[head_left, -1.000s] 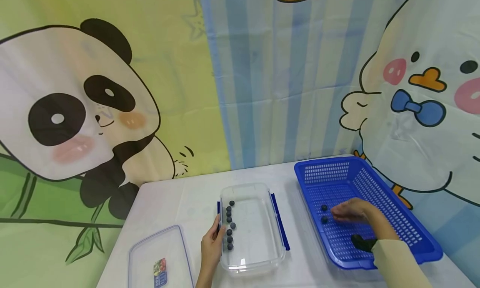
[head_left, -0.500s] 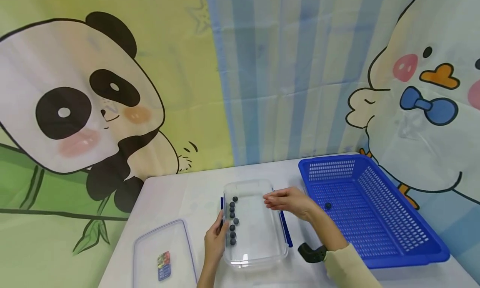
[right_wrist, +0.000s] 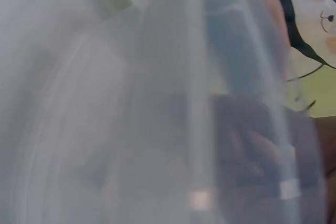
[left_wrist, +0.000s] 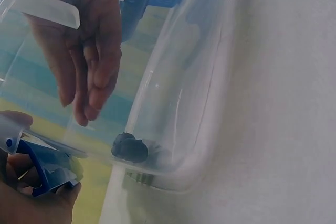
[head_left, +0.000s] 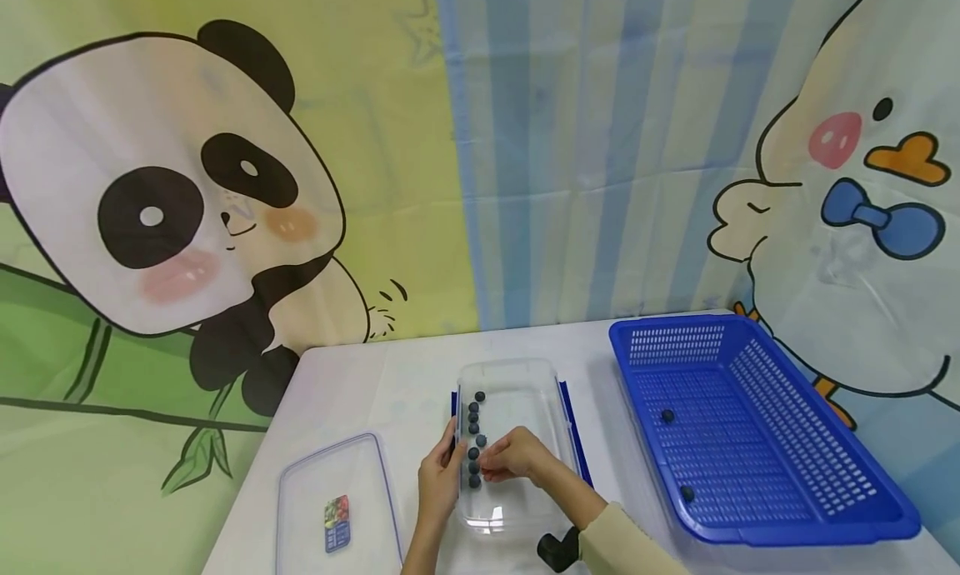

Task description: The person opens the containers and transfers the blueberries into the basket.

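Observation:
Several dark blueberries point(head_left: 474, 428) lie in a row along the left side of a clear plastic box point(head_left: 517, 408). My left hand point(head_left: 441, 479) grips the box's left edge at its blue clasp point(left_wrist: 52, 174), thumb over the rim. My right hand point(head_left: 517, 457) reaches into the box, fingertips bunched right at the lower berries; I cannot tell whether a berry is between them. From the left wrist, that hand's fingers show through the clear wall, above two berries point(left_wrist: 128, 148) in the corner. Blurred clear plastic point(right_wrist: 157, 129) fills most of the right wrist view.
A blue perforated basket point(head_left: 750, 442) stands on the right with two blueberries point(head_left: 667, 416) in it. To the left, a clear lid point(head_left: 375, 483) with a printed label point(head_left: 337, 523) lies on the white table point(head_left: 397, 375). A cartoon-printed curtain point(head_left: 540, 183) hangs behind.
My right hand has moved left from the basket, over the box and down to its row of blueberries. A basket berry now shows nearer the front. The left hand keeps its grip.

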### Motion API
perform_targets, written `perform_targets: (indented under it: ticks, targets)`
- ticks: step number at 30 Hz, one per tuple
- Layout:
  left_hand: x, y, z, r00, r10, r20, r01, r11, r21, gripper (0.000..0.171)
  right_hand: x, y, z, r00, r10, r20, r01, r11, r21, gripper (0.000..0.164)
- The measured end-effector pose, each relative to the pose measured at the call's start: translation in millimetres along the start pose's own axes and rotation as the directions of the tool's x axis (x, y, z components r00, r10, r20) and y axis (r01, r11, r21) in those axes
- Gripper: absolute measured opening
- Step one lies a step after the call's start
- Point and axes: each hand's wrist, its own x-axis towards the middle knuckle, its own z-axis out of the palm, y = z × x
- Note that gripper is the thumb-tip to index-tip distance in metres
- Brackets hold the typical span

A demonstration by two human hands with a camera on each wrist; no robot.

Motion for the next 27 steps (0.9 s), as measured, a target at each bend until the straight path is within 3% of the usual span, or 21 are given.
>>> perform_targets:
  ticks: [5, 13, 27]
  targets:
    - [-0.4, 4.0, 0.0, 1.000, -0.024, -0.001, 0.024, 1.000, -0.008, 0.042, 2, 8, 6, 0.998, 0.027, -0.059, -0.031, 0.997, -0.072, 0.009]
    - [-8.5, 34.6, -2.8, 1.000, -0.021, 0.007, 0.021, 1.000, 0.018, 0.040, 7, 15, 8, 0.994, 0.098, -0.058, -0.101, 0.993, -0.062, 0.009]
    - [-8.3, 34.4, -1.9, 1.000, -0.024, 0.013, 0.025, 1.000, -0.010, 0.041, 17, 25, 7, 0.988, 0.152, 0.012, -0.152, 0.986, 0.063, 0.010]
